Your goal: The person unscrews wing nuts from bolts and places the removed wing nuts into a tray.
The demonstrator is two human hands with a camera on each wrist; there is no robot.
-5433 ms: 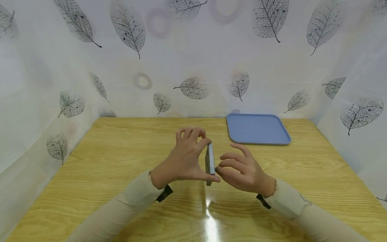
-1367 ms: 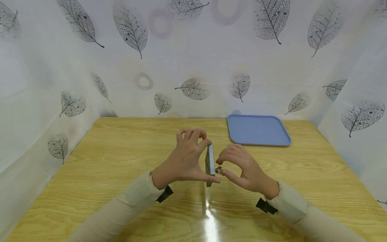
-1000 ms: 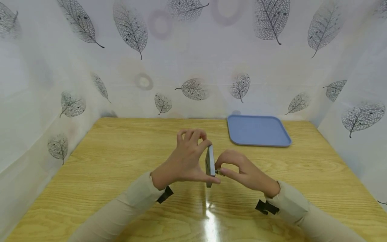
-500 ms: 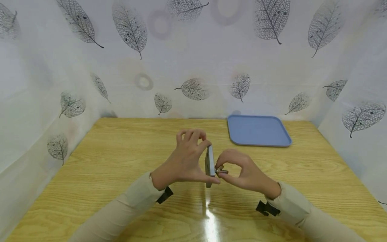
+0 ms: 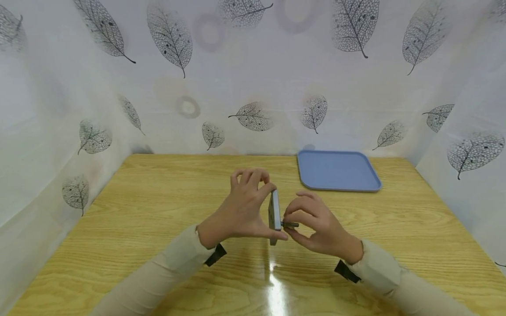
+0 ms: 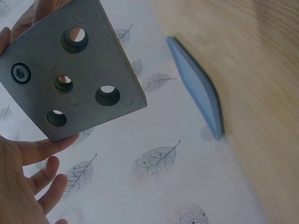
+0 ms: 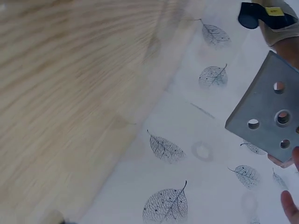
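A flat grey metal plate point(image 5: 276, 210) stands on edge in mid-air over the table. My left hand point(image 5: 242, 210) grips it, fingers at the upper edge and thumb along the lower one. In the left wrist view the plate point(image 6: 88, 60) shows several round holes, one threaded, and a round bolt end point(image 6: 21, 73) filling another. A small metal wing bolt point(image 5: 292, 224) sticks out from the plate's right face near the bottom. My right hand point(image 5: 318, 226) pinches it between thumb and fingers. Only some right fingertips point(image 7: 289, 207) appear in the right wrist view.
A blue tray point(image 5: 337, 170) lies at the back right of the wooden table point(image 5: 178, 188). Behind the table and at both sides hangs a pale curtain point(image 5: 253, 66) with a leaf print.
The plate and left hand stay nearly still. My right hand has repeatedly shifted its fingers around the wing bolt, which has turned; its wings now look edge-on.
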